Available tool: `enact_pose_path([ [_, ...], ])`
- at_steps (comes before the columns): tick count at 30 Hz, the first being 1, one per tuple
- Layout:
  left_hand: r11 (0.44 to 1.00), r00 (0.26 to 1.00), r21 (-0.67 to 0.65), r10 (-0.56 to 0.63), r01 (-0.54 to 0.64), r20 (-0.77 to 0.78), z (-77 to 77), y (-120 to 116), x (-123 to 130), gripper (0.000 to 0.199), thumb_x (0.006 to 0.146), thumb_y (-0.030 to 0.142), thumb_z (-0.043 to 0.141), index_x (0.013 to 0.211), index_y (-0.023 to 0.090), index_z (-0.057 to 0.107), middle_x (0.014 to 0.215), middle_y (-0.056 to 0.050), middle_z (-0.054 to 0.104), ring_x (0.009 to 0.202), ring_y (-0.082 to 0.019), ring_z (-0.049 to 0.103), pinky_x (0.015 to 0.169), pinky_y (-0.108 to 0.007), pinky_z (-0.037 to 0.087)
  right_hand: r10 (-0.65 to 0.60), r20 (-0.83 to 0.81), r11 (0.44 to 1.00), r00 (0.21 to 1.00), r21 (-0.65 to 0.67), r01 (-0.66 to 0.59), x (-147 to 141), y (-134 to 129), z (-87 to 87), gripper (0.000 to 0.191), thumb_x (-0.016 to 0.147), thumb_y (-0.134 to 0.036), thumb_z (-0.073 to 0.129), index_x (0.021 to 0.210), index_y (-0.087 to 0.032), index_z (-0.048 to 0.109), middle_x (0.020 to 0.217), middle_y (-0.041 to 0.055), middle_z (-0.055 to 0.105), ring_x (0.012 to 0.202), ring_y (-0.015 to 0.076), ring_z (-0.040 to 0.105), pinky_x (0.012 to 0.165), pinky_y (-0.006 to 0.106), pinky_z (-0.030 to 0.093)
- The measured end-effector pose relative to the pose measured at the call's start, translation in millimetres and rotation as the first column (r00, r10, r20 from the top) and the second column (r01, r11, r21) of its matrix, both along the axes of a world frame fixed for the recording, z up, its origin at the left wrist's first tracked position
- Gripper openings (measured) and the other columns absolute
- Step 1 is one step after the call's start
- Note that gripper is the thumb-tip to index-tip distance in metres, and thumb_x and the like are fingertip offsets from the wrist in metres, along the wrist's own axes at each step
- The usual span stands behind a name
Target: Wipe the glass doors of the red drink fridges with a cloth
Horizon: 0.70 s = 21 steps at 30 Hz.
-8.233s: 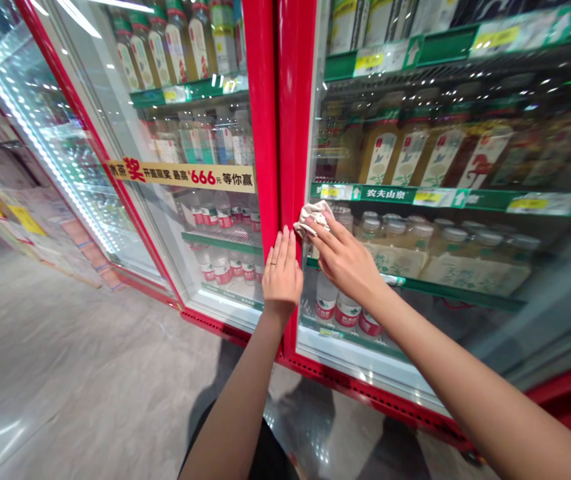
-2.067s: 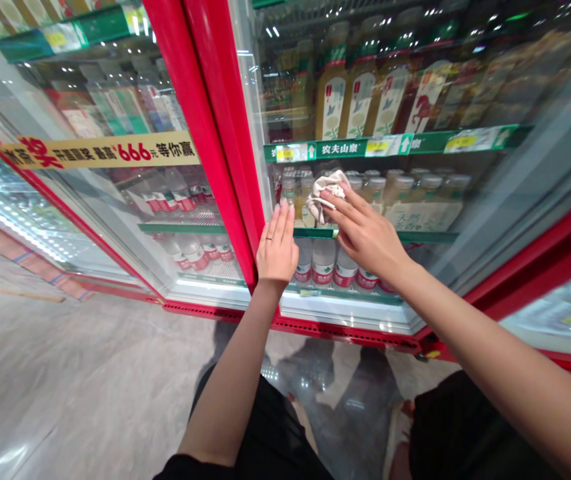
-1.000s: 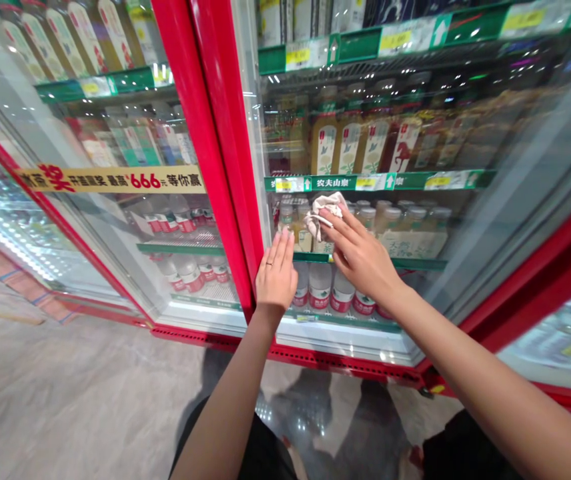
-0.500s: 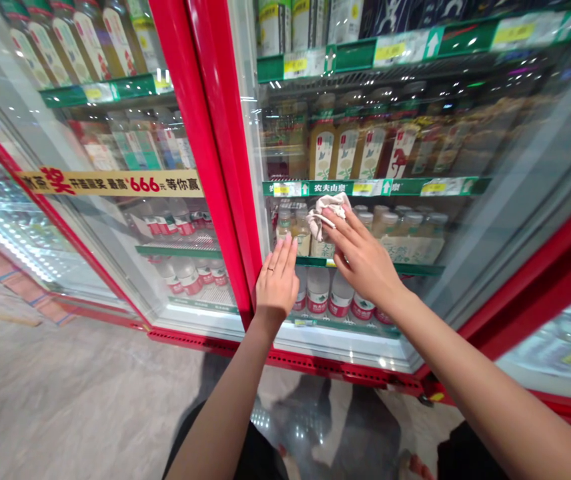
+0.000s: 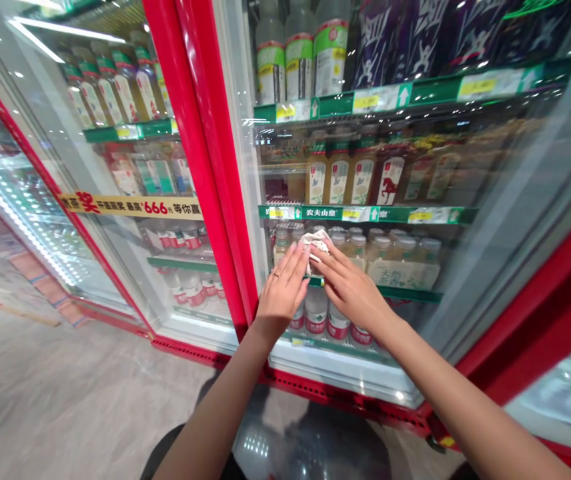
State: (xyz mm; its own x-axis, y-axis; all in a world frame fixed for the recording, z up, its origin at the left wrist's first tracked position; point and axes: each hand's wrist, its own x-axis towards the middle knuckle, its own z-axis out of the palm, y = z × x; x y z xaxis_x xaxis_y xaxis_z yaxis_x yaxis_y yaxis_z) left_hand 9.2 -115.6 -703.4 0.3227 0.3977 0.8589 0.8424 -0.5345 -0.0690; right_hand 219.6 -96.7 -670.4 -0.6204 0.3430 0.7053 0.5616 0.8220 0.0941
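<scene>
A crumpled white cloth (image 5: 317, 237) lies against the glass door (image 5: 285, 160) of a red-framed drinks fridge, under the fingertips of my right hand (image 5: 358, 293). That hand presses it to the pane with fingers extended, and part of the cloth is hidden beneath them. My left hand (image 5: 281, 293), a ring on one finger, rests flat near the red frame with its fingers stretched out. Its fingertips reach the cloth's left edge, close to the right fingers; whether they grip any of it I cannot tell. Behind the glass, bottles with pale caps (image 5: 405, 250) stand at hand height.
A thick red door frame (image 5: 205, 133) separates this door from another glass door with a yellow banner (image 5: 140, 206). Shelves of bottled drinks (image 5: 338, 173) fill the fridge behind the glass. Grey floor (image 5: 90, 400) lies below, and a further lit fridge (image 5: 20, 187) stands at left.
My right hand has moved left and slightly down with the cloth, up against my left hand. The left hand stays near the frame, and the view has tilted upward.
</scene>
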Motion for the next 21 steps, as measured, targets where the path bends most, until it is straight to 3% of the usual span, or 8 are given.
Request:
enact_pose_path([
  [4, 0.998, 0.998, 0.013, -0.060, 0.060, -0.003, 2.8, 15.9, 18.3, 0.087, 0.109, 0.014, 0.049, 0.177, 0.027, -0.003, 0.176, -0.011, 0.042, 0.165, -0.023, 0.036, 0.133, -0.042, 0.045, 0.083, -0.034, 0.996, 0.996, -0.006, -0.084, 7.5, 7.6, 0.2, 0.065, 0.102, -0.007, 0.047, 0.166, -0.020, 0.047, 0.168, 0.0126, 0.054, 0.166, 0.0282, 0.032, 0.128, 0.057, 0.049],
  [10, 0.978, 0.995, 0.182, -0.098, 0.100, -0.018, 2.9, 33.7, 31.6, 0.072, 0.110, 0.010, 0.046, 0.175, 0.029, 0.022, 0.165, -0.007, 0.059, 0.159, -0.020, 0.047, 0.130, -0.039, 0.049, 0.138, -0.017, 0.987, 0.990, 0.091, -0.136, 43.5, 8.0, -3.4, 0.070, 0.100, -0.005, 0.049, 0.167, -0.026, 0.047, 0.165, 0.0106, 0.058, 0.164, 0.0313, 0.038, 0.124, 0.059, 0.053],
  [13, 0.973, 0.998, 0.225, -0.060, 0.058, 0.002, 6.2, 35.6, 33.4, 0.070, 0.110, 0.008, 0.046, 0.173, 0.031, 0.028, 0.162, -0.004, 0.062, 0.157, -0.018, 0.050, 0.129, -0.037, 0.050, 0.094, -0.039, 0.985, 0.995, 0.146, -0.087, 69.8, 1.9, -12.7, 0.081, 0.100, -0.004, 0.049, 0.174, -0.031, 0.030, 0.170, 0.0086, 0.052, 0.164, 0.0325, 0.037, 0.124, 0.060, 0.053],
  [16, 0.977, 0.998, 0.208, 0.032, -0.043, 0.056, 7.6, 36.3, 37.4, 0.074, 0.109, 0.004, 0.045, 0.173, 0.037, 0.029, 0.164, -0.001, 0.060, 0.158, -0.018, 0.048, 0.130, -0.040, 0.049, -0.023, -0.090, 0.988, 0.996, 0.153, 0.036, 94.1, -3.8, -24.8, 0.090, 0.100, -0.004, 0.052, 0.177, -0.030, 0.012, 0.172, 0.0094, 0.048, 0.164, 0.0319, 0.036, 0.127, 0.058, 0.050],
  [21, 0.963, 0.962, 0.158, 0.186, -0.219, 0.201, -5.0, 42.4, 56.5, 0.085, 0.105, -0.002, 0.039, 0.174, 0.044, 0.017, 0.175, 0.000, 0.044, 0.164, -0.023, 0.039, 0.134, -0.053, 0.045, -0.160, -0.099, 0.970, 0.982, 0.167, 0.175, 114.3, -5.0, -41.3, 0.095, 0.101, -0.008, 0.057, 0.177, -0.026, 0.004, 0.173, 0.0107, 0.045, 0.164, 0.0332, 0.035, 0.129, 0.059, 0.048],
])
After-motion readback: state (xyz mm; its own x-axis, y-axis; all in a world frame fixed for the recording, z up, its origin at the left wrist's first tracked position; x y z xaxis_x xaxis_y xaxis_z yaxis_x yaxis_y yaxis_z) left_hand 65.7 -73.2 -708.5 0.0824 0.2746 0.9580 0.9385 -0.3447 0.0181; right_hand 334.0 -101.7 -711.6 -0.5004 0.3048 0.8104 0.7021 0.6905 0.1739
